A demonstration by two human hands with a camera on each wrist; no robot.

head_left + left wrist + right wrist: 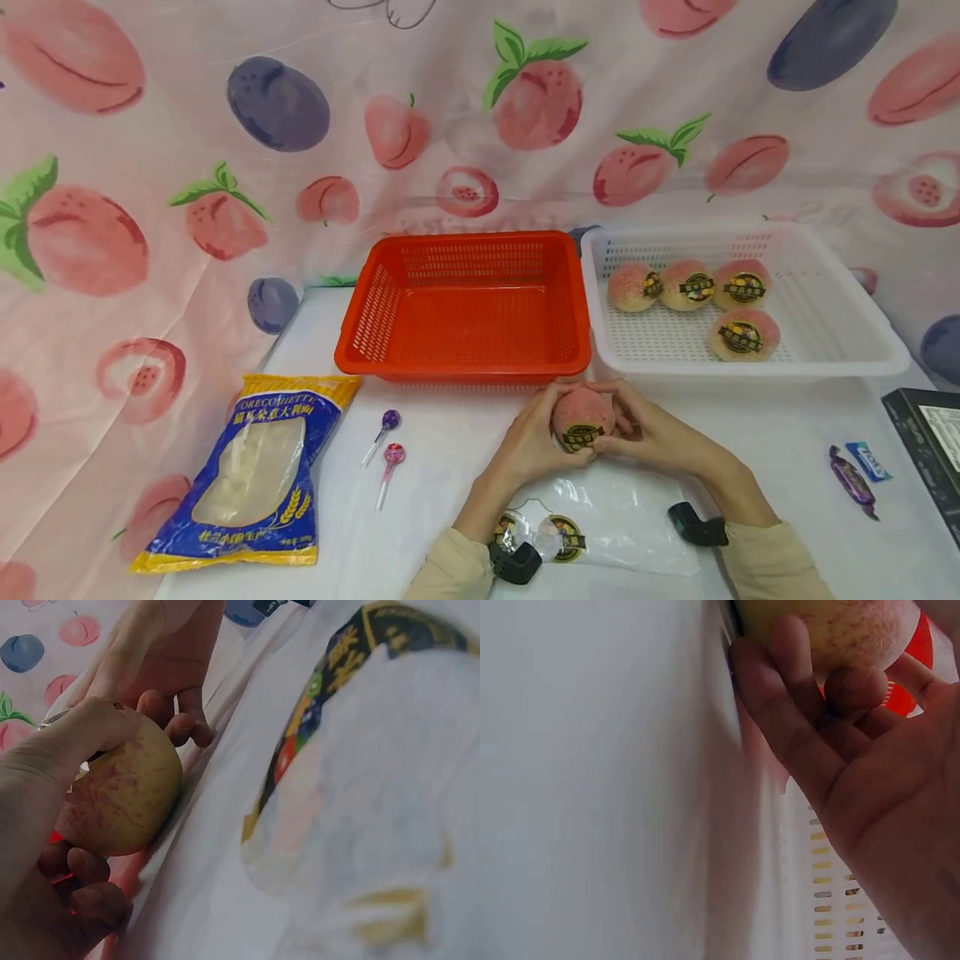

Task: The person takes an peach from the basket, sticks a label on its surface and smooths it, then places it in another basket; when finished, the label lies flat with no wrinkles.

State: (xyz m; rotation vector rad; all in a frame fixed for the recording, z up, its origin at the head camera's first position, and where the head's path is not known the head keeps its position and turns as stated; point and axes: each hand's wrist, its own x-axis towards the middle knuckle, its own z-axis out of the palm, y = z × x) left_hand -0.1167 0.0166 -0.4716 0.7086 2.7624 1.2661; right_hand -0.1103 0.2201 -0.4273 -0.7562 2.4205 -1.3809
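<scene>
A pink and yellow peach (582, 408) is held between both hands in front of the baskets. My left hand (529, 437) grips its left side, and my right hand (654, 430) has curled fingers around the right. Both thumbs lie near the black and gold label (582, 437) on the peach's front. In the left wrist view, a thumb lies across the peach (124, 799); in the right wrist view, curled fingers (787, 727) touch its underside. Below the hands lies a clear plastic sheet (622, 517) with black and gold labels (566, 538) on it.
An orange-red basket (465, 367) stands behind the hands. Several labelled peaches (686, 286) sit in the white basket (750, 367) on the right. A blue pasta bag (247, 475) and two lollipops (392, 454) lie left; wrapped sweets (852, 483) and a black box (926, 450) lie right.
</scene>
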